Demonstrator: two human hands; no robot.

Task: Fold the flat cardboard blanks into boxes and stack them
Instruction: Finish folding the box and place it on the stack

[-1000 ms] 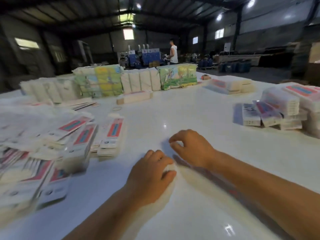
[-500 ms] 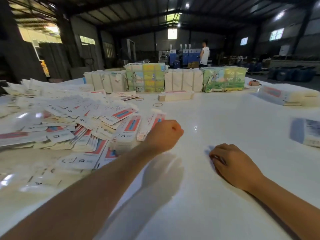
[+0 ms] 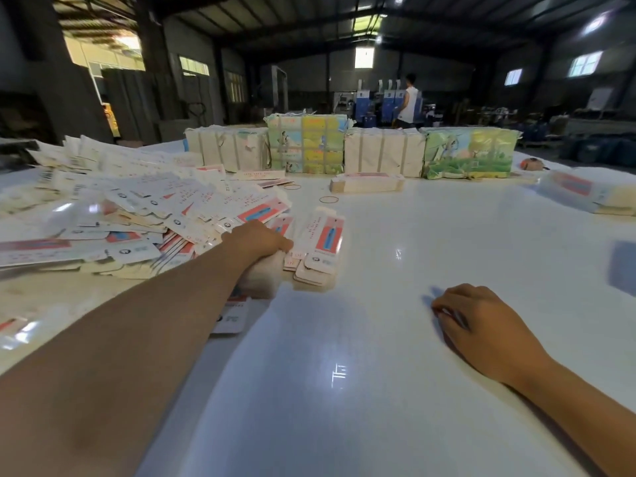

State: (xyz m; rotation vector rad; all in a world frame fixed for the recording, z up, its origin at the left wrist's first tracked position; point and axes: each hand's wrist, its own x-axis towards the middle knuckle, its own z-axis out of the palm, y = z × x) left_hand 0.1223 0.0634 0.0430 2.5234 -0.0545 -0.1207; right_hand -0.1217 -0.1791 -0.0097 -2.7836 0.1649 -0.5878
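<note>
A big loose heap of flat cardboard blanks [image 3: 144,215], white with red and blue panels, covers the left of the white table [image 3: 395,339]. My left hand [image 3: 256,241] reaches to the heap's right edge, its fingers curled down over a thick bundle of blanks [image 3: 263,278] whose pale edge shows under the palm. Just right of it lies a small stack of blanks [image 3: 321,249]. My right hand [image 3: 481,325] rests on the bare table to the right, fingers loosely curled, with nothing in it.
Wrapped bundles [image 3: 382,154] and printed packs [image 3: 306,144] line the far edge, with a flat packet [image 3: 366,182] and rubber bands [image 3: 328,199] before them. More stacks [image 3: 585,196] lie at far right. A person [image 3: 407,101] stands by machines behind.
My view has swung left. My left hand moved from the table's middle out to the heap and closed over a bundle of blanks. My right hand stayed resting on the table.
</note>
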